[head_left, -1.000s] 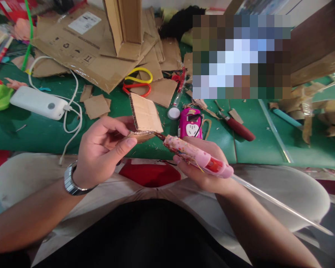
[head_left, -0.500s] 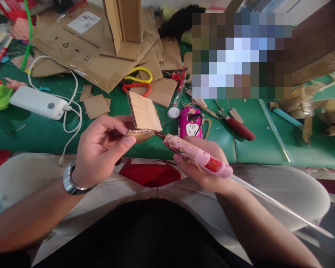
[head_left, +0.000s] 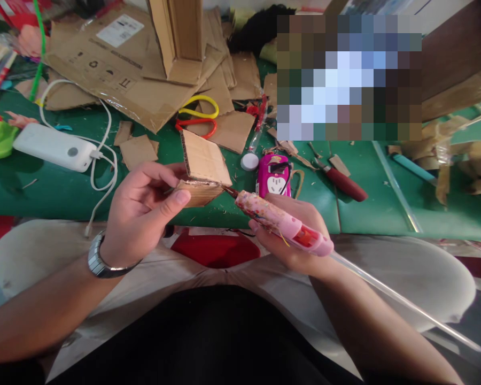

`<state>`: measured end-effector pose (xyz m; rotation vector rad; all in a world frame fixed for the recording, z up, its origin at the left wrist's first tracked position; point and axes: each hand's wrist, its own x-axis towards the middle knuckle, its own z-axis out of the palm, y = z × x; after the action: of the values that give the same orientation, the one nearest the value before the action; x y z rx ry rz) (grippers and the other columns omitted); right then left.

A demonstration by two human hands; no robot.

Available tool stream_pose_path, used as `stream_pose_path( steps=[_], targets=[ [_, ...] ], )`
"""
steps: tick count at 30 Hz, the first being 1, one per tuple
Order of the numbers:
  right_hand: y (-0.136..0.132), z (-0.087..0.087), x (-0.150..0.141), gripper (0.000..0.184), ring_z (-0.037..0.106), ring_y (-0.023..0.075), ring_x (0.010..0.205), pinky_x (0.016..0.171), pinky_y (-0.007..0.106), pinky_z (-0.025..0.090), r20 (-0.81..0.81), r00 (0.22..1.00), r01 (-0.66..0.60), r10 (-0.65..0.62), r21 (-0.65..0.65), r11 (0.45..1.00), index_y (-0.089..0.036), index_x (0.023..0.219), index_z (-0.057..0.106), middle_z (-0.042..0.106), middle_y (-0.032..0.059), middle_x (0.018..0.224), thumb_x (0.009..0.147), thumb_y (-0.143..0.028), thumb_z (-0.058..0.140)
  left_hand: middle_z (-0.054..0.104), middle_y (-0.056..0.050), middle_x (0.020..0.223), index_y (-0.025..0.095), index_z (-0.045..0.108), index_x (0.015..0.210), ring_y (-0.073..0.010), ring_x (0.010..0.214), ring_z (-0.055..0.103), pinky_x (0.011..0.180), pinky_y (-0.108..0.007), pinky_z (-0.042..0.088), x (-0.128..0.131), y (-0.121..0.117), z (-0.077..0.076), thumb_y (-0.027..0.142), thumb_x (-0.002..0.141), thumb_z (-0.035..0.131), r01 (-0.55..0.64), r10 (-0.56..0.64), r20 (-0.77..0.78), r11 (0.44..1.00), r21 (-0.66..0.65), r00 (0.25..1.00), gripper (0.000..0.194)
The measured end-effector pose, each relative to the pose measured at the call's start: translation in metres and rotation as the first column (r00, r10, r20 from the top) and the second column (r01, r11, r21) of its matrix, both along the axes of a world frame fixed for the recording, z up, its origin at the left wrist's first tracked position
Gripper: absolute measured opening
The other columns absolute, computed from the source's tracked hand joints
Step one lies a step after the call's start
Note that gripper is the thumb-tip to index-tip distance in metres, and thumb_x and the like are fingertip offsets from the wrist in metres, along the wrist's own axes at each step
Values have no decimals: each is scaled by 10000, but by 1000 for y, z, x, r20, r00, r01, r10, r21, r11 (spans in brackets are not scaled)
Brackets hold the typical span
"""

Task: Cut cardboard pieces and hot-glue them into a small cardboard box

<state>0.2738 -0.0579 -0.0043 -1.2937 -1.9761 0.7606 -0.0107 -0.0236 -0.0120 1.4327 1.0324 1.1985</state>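
Observation:
My left hand [head_left: 144, 214] pinches a small folded cardboard piece [head_left: 206, 160] between thumb and fingers. One panel stands up, the other tilts toward me, and a shiny strip runs along the seam between them. My right hand [head_left: 294, 230] is wrapped round a pink hot glue gun [head_left: 280, 216], its body crusted with residue. The dark nozzle touches or nearly touches the right end of the seam. A long clear glue stick [head_left: 404, 299] sticks out of the gun's back. Most of my right fingers are hidden beneath the gun.
On the green table [head_left: 208, 214] lie scissors [head_left: 198, 117], a magenta power socket [head_left: 272, 174], a red-handled tool [head_left: 344, 182], a white power bank [head_left: 54, 147] with a cable, and cardboard scraps [head_left: 138, 152]. A cardboard structure [head_left: 184, 43] stands behind. A blurred block covers the upper right.
The cardboard piece has tilted slightly in my left hand, showing more of its lower panel. The glue gun has barely moved, its nozzle staying near the seam's right end.

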Motion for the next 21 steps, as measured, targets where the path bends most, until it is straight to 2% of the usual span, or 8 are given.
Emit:
stream_pose_path(
  steps=[5, 9, 16, 21],
  targets=[
    [3, 12, 0, 221, 478, 146, 587, 556, 319, 323, -2, 1000, -21, 21, -33, 999, -229, 804, 588, 551, 1, 697, 1003, -265, 677, 840, -28, 1296, 282, 722, 1033, -262, 1198, 824, 933, -400, 734, 3, -1, -2, 330, 937, 934, -19, 25, 141, 999, -40, 990, 238],
    [6, 22, 0, 271, 476, 136, 581, 552, 308, 323, 1, 998, -67, 67, -24, 997, -232, 775, 534, 541, -11, 689, 991, -221, 698, 847, -23, 1246, 331, 761, 1000, -283, 1165, 825, 896, -419, 736, 7, 0, -3, 316, 898, 957, -33, 51, 211, 995, -90, 976, 222],
    [7, 22, 1, 234, 499, 139, 595, 557, 303, 346, -9, 996, -86, 86, 8, 996, -234, 811, 544, 562, -6, 712, 988, -192, 692, 843, -21, 1226, 335, 756, 996, -271, 1079, 831, 869, -421, 729, 10, 1, -1, 343, 898, 962, -9, 41, 255, 992, -124, 966, 228],
    [7, 22, 0, 265, 490, 126, 585, 540, 299, 328, -15, 996, -89, 89, 32, 996, -233, 787, 531, 563, -13, 701, 991, -177, 691, 833, -28, 1202, 320, 746, 1015, -300, 1185, 814, 952, -450, 720, 9, 0, -2, 345, 912, 959, -13, 42, 247, 993, -121, 968, 239]
  ],
)
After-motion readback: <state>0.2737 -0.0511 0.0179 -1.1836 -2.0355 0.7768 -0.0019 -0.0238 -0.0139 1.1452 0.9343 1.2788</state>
